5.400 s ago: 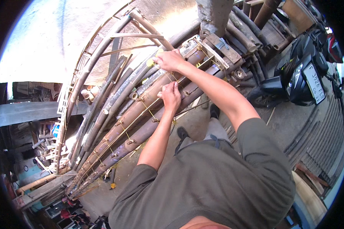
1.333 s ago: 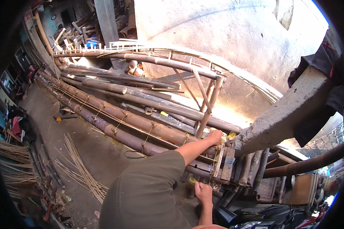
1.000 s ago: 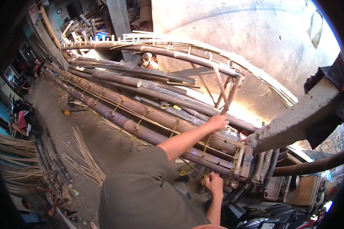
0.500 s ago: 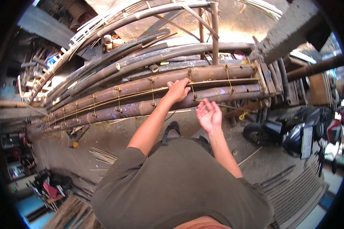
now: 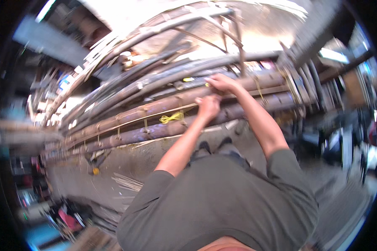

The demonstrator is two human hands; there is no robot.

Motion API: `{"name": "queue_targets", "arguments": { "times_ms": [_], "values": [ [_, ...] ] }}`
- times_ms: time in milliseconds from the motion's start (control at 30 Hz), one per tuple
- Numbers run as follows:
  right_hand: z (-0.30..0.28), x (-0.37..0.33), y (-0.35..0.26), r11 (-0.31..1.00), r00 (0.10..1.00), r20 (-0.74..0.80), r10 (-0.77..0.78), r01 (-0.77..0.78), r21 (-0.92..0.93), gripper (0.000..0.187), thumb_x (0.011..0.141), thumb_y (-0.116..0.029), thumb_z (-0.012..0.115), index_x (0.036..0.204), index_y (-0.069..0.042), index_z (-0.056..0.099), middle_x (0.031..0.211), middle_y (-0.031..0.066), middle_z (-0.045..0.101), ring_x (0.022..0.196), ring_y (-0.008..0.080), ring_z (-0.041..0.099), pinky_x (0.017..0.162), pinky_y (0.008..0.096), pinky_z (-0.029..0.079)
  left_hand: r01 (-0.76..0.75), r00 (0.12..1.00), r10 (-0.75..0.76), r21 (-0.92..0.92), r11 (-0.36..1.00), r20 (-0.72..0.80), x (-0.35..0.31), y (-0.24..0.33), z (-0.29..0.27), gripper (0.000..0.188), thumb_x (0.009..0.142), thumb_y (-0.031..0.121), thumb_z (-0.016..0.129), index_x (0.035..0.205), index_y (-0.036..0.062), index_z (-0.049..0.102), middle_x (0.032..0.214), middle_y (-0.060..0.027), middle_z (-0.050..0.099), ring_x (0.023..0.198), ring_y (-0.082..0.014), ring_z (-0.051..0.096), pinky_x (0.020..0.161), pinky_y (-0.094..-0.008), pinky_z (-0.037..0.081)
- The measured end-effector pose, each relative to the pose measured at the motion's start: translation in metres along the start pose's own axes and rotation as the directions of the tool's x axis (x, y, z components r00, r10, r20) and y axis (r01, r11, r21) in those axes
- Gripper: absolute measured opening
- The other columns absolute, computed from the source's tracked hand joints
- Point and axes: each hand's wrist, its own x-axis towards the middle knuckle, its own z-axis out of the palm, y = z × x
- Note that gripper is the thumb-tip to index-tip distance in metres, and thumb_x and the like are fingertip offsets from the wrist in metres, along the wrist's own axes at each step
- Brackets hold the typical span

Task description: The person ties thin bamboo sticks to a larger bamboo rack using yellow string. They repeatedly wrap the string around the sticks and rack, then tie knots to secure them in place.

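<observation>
Two long bamboo poles, a far pole [image 5: 155, 108] and a near pole [image 5: 157, 130], run side by side before me, tied across at intervals with thin cord. A slim bamboo strip [image 5: 132, 122] lies between them. My left hand [image 5: 209, 108] is closed over the gap between the poles; what it grips is hidden by blur. My right hand [image 5: 223, 83] reaches over the far pole, fingers pinched, with a bit of yellow cord at the fingertips. A loose yellow cord bundle [image 5: 171, 117] hangs over the near pole, left of my left hand.
More dark bamboo poles [image 5: 155, 81] lie behind, below a curved bamboo frame [image 5: 167, 27]. A wooden end piece [image 5: 295, 85] closes the poles at the right, near a concrete post [image 5: 318, 35]. Thin split sticks [image 5: 127, 183] lie on the floor at the left.
My right hand has moved from palm-up on the near side to over the far pole. My left hand has come nearer, now closed. The yellow bundle has shifted from right to left.
</observation>
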Motion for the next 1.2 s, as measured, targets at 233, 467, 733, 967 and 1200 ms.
{"name": "queue_targets", "arguments": {
  "times_ms": [233, 467, 733, 967, 1200],
  "values": [
    [0.087, -0.181, -0.048, 0.959, 0.955, 0.094, -0.281, 0.282, 0.004, 0.039, 0.093, -0.027, 0.056, 0.069, 0.004, 0.057, 0.064, 0.0238, 0.052, 0.054, 0.0224, 0.046, 0.054, 0.0401, 0.042, 0.021, 0.999, -0.014, 0.179, 0.984, -0.040, -0.003, -0.001, 0.033, 0.016, 0.085, 0.024, 0.053, 0.088, 0.0227, 0.069, 0.085, 0.0008, 0.067, 0.088, -0.0196, 0.062, 0.088, -0.0616, 0.030],
    [0.137, -0.134, -0.006, 0.960, 0.951, 0.136, -0.279, 0.277, 0.035, 0.043, 0.094, -0.026, 0.056, 0.065, 0.004, 0.049, 0.056, 0.0189, 0.034, 0.053, 0.0126, 0.035, 0.050, 0.0392, 0.036, 0.183, 0.977, -0.210, -0.394, 0.900, -0.025, 0.021, 0.022, -0.009, 0.024, 0.091, 0.027, 0.052, 0.082, 0.0076, 0.064, 0.075, -0.0148, 0.065, 0.078, -0.0377, 0.063, 0.081, -0.0505, 0.044],
    [0.146, -0.147, -0.014, 0.952, 0.960, 0.014, -0.281, 0.280, -0.119, 0.042, 0.091, -0.026, 0.058, 0.064, 0.005, 0.052, 0.056, 0.0254, 0.043, 0.047, 0.0321, 0.044, 0.052, 0.0436, 0.040, 0.162, 0.969, -0.167, -0.046, 0.986, -0.180, 0.136, -0.043, 0.010, 0.019, 0.085, 0.015, 0.049, 0.082, 0.0074, 0.066, 0.078, -0.0210, 0.067, 0.074, -0.0400, 0.067, 0.066, -0.0500, 0.052],
    [0.160, -0.147, -0.021, 0.925, 0.923, -0.199, -0.328, 0.271, -0.266, 0.036, 0.085, -0.021, 0.058, 0.057, 0.001, 0.052, 0.060, 0.0249, 0.052, 0.056, 0.0417, 0.056, 0.055, 0.0494, 0.042, 0.405, 0.906, -0.394, -0.042, 0.914, 0.155, 0.144, -0.112, 0.062, 0.026, 0.083, 0.019, 0.054, 0.092, 0.0008, 0.070, 0.095, -0.0233, 0.068, 0.092, -0.0364, 0.067, 0.080, -0.0478, 0.053],
    [0.192, -0.139, -0.056, 0.971, 0.907, -0.418, -0.054, -0.049, -0.232, 0.027, 0.082, -0.023, 0.055, 0.070, -0.001, 0.065, 0.072, 0.0224, 0.063, 0.072, 0.0412, 0.062, 0.072, 0.0498, 0.048, 0.195, 0.934, -0.195, 0.033, 0.980, 0.300, 0.135, -0.133, 0.001, 0.027, 0.084, 0.026, 0.056, 0.090, 0.0066, 0.073, 0.096, -0.0209, 0.069, 0.090, -0.0341, 0.068, 0.082, -0.0443, 0.052]
  ]
}}
